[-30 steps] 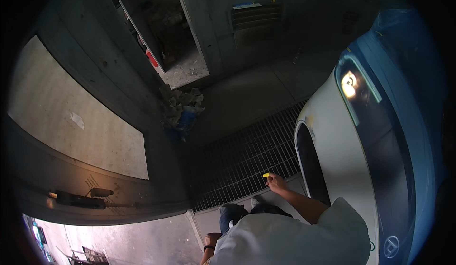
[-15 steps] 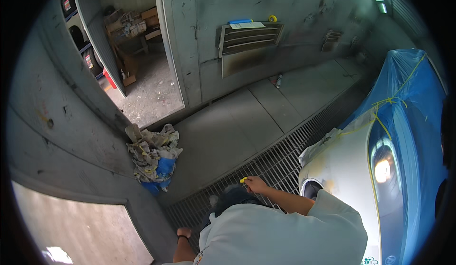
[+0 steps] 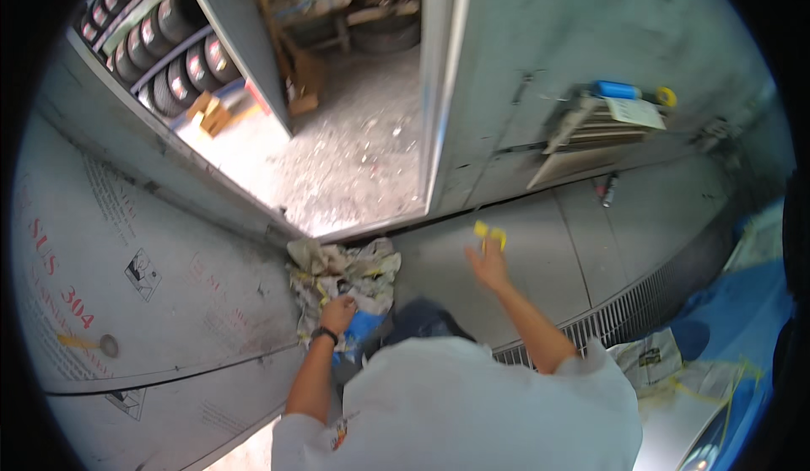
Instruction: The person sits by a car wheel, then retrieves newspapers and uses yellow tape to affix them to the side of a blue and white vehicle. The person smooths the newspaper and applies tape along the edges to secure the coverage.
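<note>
My right hand reaches out ahead over the grey floor, thumb held apart. A curled piece of yellow tape is at its fingertips, blurred by motion. My left hand, with a dark band at the wrist, is curled, and nothing shows in it. In the picture it overlaps a heap of crumpled masking paper with blue plastic film; whether the hand touches the heap I cannot tell.
Beyond the heap is an open doorway, with tyres on racks past it. A slatted wall vent carries a blue roll and a yellow tape roll. A spray can lies below. Blue film drapes the car at right.
My view has turned left and come closer to the doorway and paper heap. My right arm has stretched forward with the yellow tape. My left hand has come forward to the heap in view.
</note>
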A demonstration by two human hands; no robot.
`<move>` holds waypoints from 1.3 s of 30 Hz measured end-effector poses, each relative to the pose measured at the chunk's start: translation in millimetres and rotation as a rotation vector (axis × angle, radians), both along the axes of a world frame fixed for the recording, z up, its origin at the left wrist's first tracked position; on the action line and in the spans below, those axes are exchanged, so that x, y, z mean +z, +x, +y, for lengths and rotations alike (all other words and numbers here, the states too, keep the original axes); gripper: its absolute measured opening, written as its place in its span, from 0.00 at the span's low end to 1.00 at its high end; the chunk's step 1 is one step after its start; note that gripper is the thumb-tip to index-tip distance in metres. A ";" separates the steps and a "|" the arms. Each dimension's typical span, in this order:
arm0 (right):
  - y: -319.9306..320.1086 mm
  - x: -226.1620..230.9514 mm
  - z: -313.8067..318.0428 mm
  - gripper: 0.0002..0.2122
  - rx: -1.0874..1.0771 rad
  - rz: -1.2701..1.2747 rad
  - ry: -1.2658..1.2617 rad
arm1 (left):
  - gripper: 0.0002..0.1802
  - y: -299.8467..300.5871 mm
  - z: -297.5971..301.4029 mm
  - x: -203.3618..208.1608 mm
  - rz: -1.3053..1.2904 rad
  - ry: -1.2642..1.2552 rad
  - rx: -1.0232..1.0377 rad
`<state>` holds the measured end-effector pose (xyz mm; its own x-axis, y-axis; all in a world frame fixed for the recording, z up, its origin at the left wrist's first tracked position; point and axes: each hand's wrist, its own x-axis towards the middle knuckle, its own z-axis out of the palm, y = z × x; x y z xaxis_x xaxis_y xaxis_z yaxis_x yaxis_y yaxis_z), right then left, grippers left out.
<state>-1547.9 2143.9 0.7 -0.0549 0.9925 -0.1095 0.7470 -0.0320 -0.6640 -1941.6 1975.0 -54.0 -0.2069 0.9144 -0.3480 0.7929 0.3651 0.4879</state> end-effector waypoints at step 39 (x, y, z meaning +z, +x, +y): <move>-388.3 -211.2 962.2 0.15 -0.380 0.104 -0.617 | 0.22 -492.9 1121.3 -218.5 -0.286 -0.252 -0.162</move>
<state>-1936.1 3106.1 -210.5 0.2400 0.7043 -0.6681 0.5440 -0.6676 -0.5083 -2434.5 3096.3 -272.5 0.0707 0.8059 -0.5878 0.6953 0.3827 0.6084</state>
